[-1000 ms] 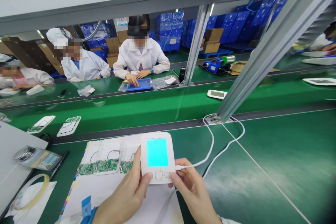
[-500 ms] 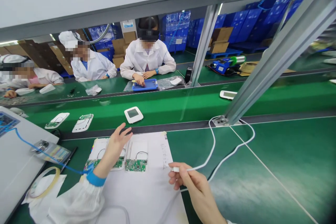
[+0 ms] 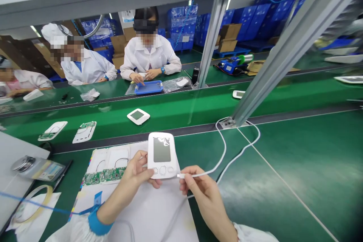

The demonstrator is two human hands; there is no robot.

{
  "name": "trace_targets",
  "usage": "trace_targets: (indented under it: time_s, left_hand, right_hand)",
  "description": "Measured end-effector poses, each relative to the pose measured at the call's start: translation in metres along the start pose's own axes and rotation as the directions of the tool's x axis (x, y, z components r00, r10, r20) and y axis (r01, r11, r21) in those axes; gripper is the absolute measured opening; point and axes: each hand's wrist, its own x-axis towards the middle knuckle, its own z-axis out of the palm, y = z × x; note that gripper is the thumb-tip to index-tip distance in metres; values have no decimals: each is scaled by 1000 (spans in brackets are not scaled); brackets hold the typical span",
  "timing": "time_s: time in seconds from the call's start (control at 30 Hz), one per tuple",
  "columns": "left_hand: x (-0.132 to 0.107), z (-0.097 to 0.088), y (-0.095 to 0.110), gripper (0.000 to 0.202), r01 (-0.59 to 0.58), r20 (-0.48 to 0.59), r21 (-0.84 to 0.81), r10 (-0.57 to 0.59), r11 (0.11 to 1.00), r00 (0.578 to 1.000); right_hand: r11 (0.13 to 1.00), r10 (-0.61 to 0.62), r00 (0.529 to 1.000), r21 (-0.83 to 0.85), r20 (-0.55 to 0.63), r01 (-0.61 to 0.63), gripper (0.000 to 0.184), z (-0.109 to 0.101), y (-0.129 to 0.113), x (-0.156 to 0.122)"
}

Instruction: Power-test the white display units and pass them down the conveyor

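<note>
My left hand (image 3: pixel 138 172) grips a white device (image 3: pixel 162 155) with a grey screen and several buttons, held upright above the white paper (image 3: pixel 153 206). Pinched in my right hand (image 3: pixel 201 189) is the white plug (image 3: pixel 181 176) of a cable (image 3: pixel 221 155). The plug's tip is right beside the lower right edge of the device; whether it touches or enters a port I cannot tell. Left of my left hand, white casings with green circuit boards (image 3: pixel 103 176) and thin black wires lie on the paper. A blue wrist strap (image 3: pixel 98 221) is on my left wrist.
On the green conveyor (image 3: pixel 176 111) lie a screened device (image 3: pixel 138 116) and open casings (image 3: pixel 84 132). A metal post (image 3: pixel 269 68) rises at the right, with cable looped around its foot. A tape roll (image 3: pixel 34 204) sits at the left. Co-workers (image 3: pixel 150 55) sit opposite.
My left hand was open and bare above the casings; now it holds the screened device near the plug. The rightmost casing on the paper no longer shows. My right hand keeps the plug.
</note>
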Motion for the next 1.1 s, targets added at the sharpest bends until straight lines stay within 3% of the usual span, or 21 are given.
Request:
trace_targets:
  time_s: [0.23,0.57,0.83,1.1]
  left_hand:
    - [4,11,-15,57,69,84,-212,-52,975,995]
    - [4,12,-20,53,104,191,-278,-51,955,980]
    - [7,6,-32,50,55,193,-320,8,946,981]
    - [3,14,-24,51,88,229,-308,-16,947,973]
  right_hand:
    - [993,-93,994,-83,-55,88,32,-4,-6,0]
    - [967,-157,988,-201,1,154,28,-6,-7,-1]
    - [961,-198,980,-203,-28,189,25,-8,-3,1]
    - [972,-186,978,-165,-93,169,27,-6,-6,-1]
